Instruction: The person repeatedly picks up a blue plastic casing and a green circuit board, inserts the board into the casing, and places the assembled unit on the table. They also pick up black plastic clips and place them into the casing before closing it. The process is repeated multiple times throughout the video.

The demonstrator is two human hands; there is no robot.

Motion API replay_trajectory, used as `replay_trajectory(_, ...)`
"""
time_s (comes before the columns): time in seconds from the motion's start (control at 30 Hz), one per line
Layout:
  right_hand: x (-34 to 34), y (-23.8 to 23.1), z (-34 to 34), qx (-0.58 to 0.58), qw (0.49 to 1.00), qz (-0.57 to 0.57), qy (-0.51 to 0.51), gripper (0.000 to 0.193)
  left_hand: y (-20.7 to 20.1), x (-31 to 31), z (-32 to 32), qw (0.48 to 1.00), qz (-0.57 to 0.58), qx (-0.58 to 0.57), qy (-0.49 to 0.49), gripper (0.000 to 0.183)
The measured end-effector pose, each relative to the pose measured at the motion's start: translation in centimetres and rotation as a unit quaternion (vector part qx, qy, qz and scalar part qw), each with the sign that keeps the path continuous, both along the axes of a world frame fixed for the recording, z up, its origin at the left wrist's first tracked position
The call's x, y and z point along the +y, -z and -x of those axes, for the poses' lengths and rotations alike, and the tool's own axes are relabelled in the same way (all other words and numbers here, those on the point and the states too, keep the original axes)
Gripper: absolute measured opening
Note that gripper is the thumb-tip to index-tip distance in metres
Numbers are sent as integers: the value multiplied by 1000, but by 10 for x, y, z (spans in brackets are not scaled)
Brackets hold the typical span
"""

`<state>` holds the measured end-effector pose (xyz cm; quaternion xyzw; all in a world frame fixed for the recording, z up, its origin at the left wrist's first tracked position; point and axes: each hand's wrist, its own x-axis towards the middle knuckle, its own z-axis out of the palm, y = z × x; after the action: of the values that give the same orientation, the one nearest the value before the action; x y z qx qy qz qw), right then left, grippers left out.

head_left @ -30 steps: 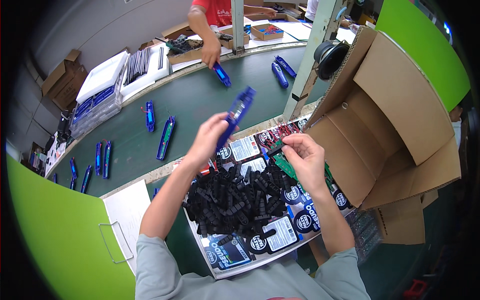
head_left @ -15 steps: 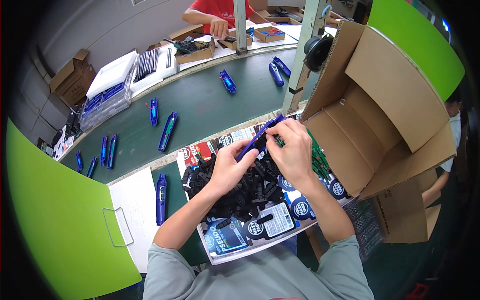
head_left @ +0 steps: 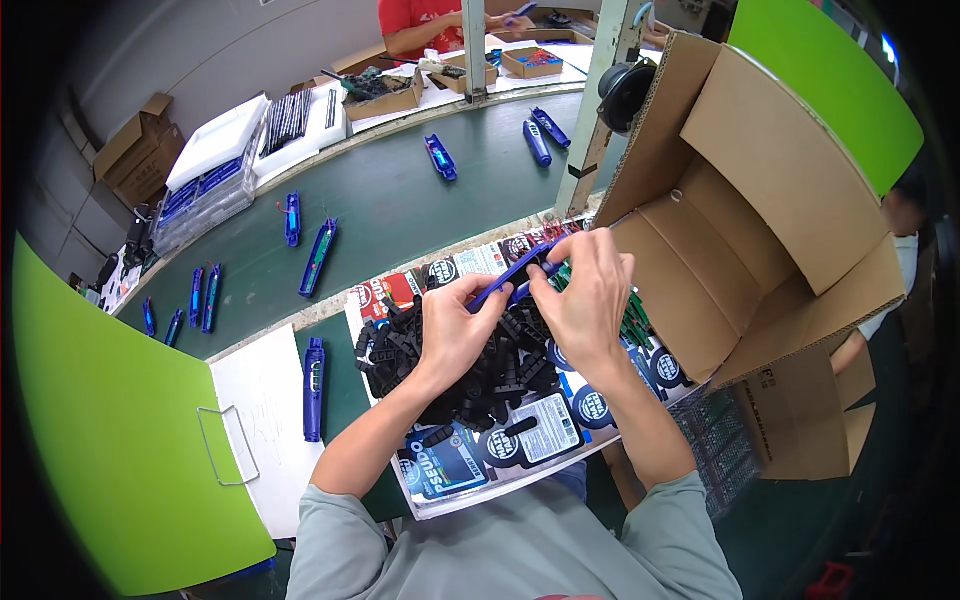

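Note:
My left hand [head_left: 455, 325] grips the near end of a long blue plastic casing [head_left: 517, 272], which slants up to the right above the work surface. My right hand [head_left: 585, 300] is closed at the far part of the same casing, thumb and fingers pressed on it. What lies inside the casing there is mostly hidden by my fingers. Beneath my hands spreads a heap of small black ribbed parts [head_left: 480, 372], on a stack of printed sheets [head_left: 545, 478]. Green circuit boards [head_left: 634, 322] lie right of my right hand, partly covered by it.
A dark green conveyor belt [head_left: 385, 215] carries several blue casings, some with boards and wires. Another blue casing [head_left: 314, 390] lies left of the sheets. An open cardboard box [head_left: 700, 265] stands at the right by a metal post [head_left: 600, 130]. Across the belt, a person in red [head_left: 415, 30] works.
My right hand has turned slightly on the casing, its fingers more curled. The whole view has shifted a little. Across the belt, the person's hand has left the small box and a blue casing is now raised there.

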<state>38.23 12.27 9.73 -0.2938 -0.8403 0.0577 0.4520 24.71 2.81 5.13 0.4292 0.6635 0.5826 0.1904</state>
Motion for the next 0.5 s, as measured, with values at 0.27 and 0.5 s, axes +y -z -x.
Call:
replay_trajectory(0.27, 28, -10, -7, -15, 977, 191, -97, 36, -3, -5, 0, 995, -36, 92, -17, 12)
replay_trajectory(0.5, 68, 18, -43, 11, 984, 166, -58, 15, -9, -11, 21, 977, -5, -206, 45, 26)
